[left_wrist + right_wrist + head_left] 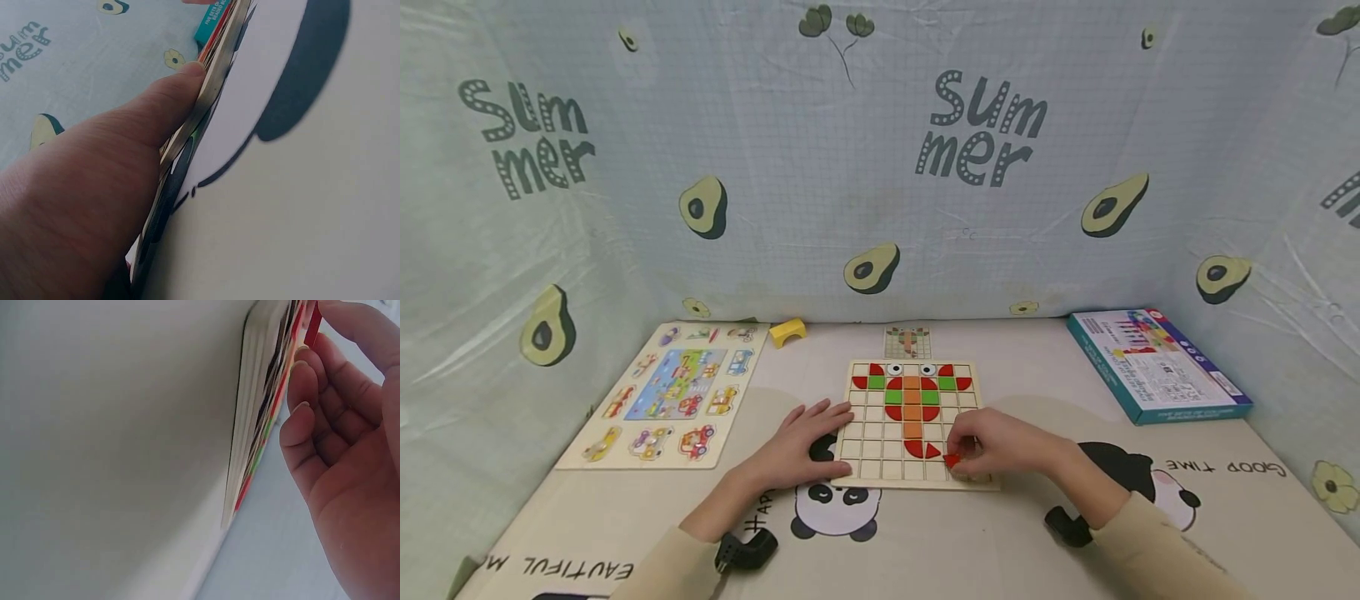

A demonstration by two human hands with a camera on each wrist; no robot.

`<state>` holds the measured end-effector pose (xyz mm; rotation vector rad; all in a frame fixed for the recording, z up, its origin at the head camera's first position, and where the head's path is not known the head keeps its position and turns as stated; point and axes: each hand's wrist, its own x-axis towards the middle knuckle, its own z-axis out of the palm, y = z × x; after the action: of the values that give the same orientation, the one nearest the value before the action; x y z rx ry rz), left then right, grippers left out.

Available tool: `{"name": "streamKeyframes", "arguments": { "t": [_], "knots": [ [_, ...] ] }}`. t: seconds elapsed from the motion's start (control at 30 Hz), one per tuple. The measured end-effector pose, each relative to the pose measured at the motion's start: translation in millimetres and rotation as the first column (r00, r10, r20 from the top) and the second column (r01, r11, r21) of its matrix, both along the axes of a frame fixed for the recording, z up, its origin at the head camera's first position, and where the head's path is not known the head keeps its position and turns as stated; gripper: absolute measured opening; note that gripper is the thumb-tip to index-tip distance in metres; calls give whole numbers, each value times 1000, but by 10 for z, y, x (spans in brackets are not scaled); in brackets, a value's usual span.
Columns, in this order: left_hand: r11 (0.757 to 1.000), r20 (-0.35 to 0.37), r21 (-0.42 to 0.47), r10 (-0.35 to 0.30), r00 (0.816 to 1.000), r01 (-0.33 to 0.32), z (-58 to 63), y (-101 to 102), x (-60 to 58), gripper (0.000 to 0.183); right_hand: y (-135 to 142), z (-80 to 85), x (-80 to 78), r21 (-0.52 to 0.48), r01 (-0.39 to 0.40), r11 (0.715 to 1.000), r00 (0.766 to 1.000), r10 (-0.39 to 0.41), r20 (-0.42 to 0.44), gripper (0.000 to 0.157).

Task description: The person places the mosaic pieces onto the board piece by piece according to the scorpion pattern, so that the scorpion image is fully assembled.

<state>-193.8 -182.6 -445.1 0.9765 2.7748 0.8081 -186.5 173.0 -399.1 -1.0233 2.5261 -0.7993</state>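
A wooden grid board [871, 451] lies on the table with red, green and orange pieces and two eye pieces forming a scorpion-like figure. My left hand [801, 446] rests at the board's left edge, fingers spread, with its thumb [187, 78] on the edge in the left wrist view. Over the lower right cells, my right hand [1003, 440] pinches a small red piece [952, 459] between thumb and fingers. That piece shows as a thin red edge in the right wrist view. Just left of it sits a red wedge [932, 451] beside a red quarter-round piece [913, 449].
Behind the board lies a small pattern card [907, 342] with a similar figure. A vehicle puzzle board [730, 442] is at the left, near a yellow arch block [787, 332]. At the right back lies a teal box [1180, 414]. A patterned cloth wall [805, 208] rises behind.
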Motion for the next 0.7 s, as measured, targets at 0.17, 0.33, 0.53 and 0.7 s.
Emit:
{"name": "streamKeyframes", "arguments": {
  "t": [0.17,0.33,0.53,0.7],
  "knots": [
    [1000,8,6,3,1000,-3,1,7,11,79,-140,-6,25,42,-13,999,1000,12,11,13],
    [1000,8,7,-1,1000,1,-5,10,15,79,-199,-22,25,47,-40,998,999,40,-11,12],
    [1000,18,0,1,1000,-1,-4,7,18,80,-184,-41,18,45,-27,999,999,26,24,10],
    [1000,11,-7,11,1000,-11,-4,1,11,80,-187,-32,8,41,-42,998,999,41,13,8]
  ]
}}
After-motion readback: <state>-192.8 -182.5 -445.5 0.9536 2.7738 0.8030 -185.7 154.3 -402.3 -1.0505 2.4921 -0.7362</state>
